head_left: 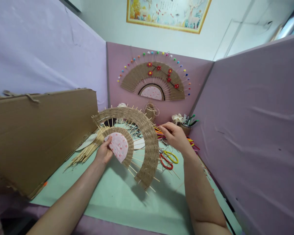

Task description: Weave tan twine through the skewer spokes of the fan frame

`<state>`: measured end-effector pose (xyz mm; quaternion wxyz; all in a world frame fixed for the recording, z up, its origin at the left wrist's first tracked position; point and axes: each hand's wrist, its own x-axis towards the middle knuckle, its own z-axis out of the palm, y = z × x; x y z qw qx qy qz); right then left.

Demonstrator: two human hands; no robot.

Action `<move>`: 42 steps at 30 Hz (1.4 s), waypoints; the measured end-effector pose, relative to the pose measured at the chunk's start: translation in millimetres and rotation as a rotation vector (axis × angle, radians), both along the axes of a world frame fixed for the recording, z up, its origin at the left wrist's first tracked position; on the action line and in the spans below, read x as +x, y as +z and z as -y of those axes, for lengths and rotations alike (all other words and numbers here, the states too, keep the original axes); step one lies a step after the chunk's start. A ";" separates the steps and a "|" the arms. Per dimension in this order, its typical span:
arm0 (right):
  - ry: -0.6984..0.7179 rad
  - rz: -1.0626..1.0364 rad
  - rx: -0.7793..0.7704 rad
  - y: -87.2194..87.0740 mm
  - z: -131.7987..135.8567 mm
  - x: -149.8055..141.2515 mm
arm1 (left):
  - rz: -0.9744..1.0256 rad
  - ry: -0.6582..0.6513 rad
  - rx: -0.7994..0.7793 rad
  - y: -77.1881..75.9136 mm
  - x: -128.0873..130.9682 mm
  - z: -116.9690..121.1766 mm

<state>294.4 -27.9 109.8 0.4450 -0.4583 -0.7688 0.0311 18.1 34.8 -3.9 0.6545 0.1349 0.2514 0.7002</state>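
Note:
My left hand (pixel 105 151) grips a half-round woven fan (pixel 150 143) by its pink dotted centre piece (pixel 118 146), thumb on the front. The fan is tilted above the table; brown twine is woven in two bands across thin wooden sticks, whose bare tips poke out past the outer band. By the outer band's right edge, my right hand (pixel 173 135) is closed in a pinch. What its fingertips hold, if anything, is too small to make out.
Scissors with red and yellow handles (pixel 170 160) lie right of the fan. Loose wooden sticks (pixel 88 150) lie left, beside a cardboard sheet (pixel 41 130). Behind stand a twine roll (pixel 150 112) and a pen holder (pixel 186 127). A finished fan (pixel 156 78) hangs on the pink partition.

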 end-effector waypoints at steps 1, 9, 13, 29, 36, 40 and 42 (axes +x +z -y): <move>0.027 -0.024 -0.030 -0.3 -1.3 1.1 | 0.003 0.001 -0.008 0.5 0.2 0.4; 0.178 -0.228 -0.334 -12.7 -16.3 5.2 | 0.009 -0.001 -0.060 1.5 1.0 1.5; 0.203 -0.299 -0.423 -16.7 -21.1 5.5 | 0.020 0.026 -0.067 2.8 0.9 1.1; -0.148 -0.222 -0.214 -74.6 -23.3 8.4 | -0.087 0.076 0.018 -14.5 9.0 -5.6; -0.210 0.056 0.133 -90.7 -6.7 11.4 | -0.074 0.094 -0.019 -17.5 10.3 -6.0; -0.230 0.081 0.175 -95.0 -4.7 12.0 | -0.097 0.090 -0.018 -18.0 11.2 -5.9; -0.233 0.077 0.190 -95.3 -4.4 11.5 | -0.102 0.089 -0.016 -18.1 11.2 -6.2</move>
